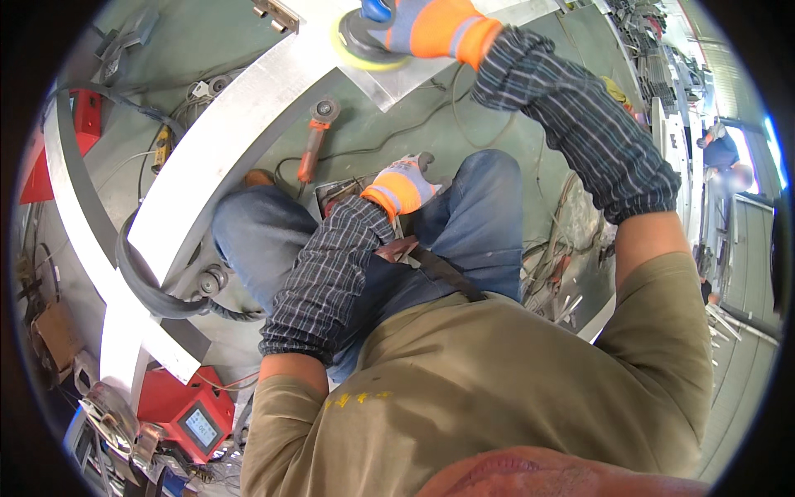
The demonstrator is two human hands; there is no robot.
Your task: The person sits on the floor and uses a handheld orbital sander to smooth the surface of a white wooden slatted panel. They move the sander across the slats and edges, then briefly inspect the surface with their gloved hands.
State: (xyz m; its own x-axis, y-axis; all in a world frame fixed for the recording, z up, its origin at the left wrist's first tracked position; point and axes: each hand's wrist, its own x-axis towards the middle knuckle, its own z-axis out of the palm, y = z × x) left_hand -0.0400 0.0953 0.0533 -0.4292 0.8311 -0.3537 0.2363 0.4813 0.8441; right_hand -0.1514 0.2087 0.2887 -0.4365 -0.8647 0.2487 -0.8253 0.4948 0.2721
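My right hand [431, 29], in an orange and grey glove, grips a disc sander [358, 43] with a blue body and a dark pad rimmed yellow-green. Its pad lies against the bright metal frame [306, 50] at the top; the upper part of the tool is cut off by the picture's edge. Lower down, my left hand [410, 184], gloved alike, hangs between my bent knees with thumb and fingers apart and nothing visible in it. Beyond it an orange angle grinder [315, 137] rests on the floor, disc end away from me.
Curved metal bars [219, 132] span the left side. A red machine with a screen [186, 414] stands lower left, another red box [85, 124] upper left. A thick black hose [137, 273] loops over the frame. Cables trail across the floor. Another person [725, 153] is far right.
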